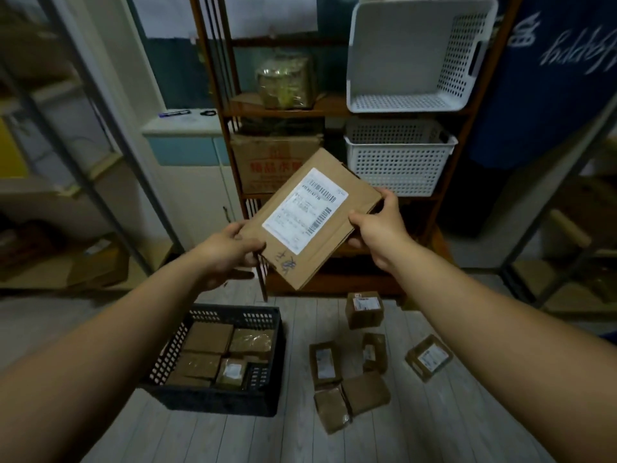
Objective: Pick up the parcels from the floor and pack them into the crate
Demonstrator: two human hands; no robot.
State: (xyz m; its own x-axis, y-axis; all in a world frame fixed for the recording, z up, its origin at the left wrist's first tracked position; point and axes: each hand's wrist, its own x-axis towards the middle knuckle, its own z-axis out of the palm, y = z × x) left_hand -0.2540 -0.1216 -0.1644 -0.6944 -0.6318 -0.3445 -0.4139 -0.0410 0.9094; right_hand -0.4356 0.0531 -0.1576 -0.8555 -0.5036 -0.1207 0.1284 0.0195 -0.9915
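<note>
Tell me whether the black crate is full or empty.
Partly full: the crate holds several parcels low on its bottom, with wall height to spare.

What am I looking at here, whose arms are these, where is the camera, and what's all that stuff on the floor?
No machine here. The single picture comes from a wide-angle camera on a person's head, looking forward and down, so the two bare arms are that person's own. The left hand and right hand grip a flat cardboard parcel with a white label, held up by opposite edges. Below, on the plank floor, stands a black crate already holding several brown parcels. To its right, six more small parcels lie loose. Behind is a wooden shelf with white baskets.
</note>
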